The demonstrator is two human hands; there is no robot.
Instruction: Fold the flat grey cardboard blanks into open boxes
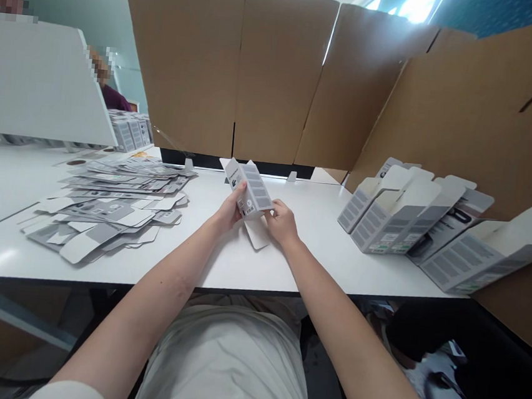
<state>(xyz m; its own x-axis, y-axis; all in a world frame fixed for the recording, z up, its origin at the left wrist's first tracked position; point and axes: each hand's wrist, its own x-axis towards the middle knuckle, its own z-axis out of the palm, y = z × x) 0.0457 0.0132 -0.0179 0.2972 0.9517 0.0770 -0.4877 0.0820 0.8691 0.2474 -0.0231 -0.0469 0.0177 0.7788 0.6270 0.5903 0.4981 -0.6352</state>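
A small grey-and-white carton [256, 189], printed with text blocks, is held tilted over the white table in front of me. My left hand [231, 209] wraps around its left side, thumb on the printed face. At the lower right edge, my right hand [283, 222] has its fingers closed on a flap of the same carton. One white flap hangs open below, between the hands. To the left lies a loose pile of flattened cartons [119, 204]. On the right stand several formed cartons [391, 218] with their upper flaps open.
Tall brown cardboard panels [278, 75] wall off the back and right of the white table [240, 272]. A white partition [37, 77] stands at left, with people partly visible behind it. More stacked cartons [131, 131] sit beyond the flattened pile.
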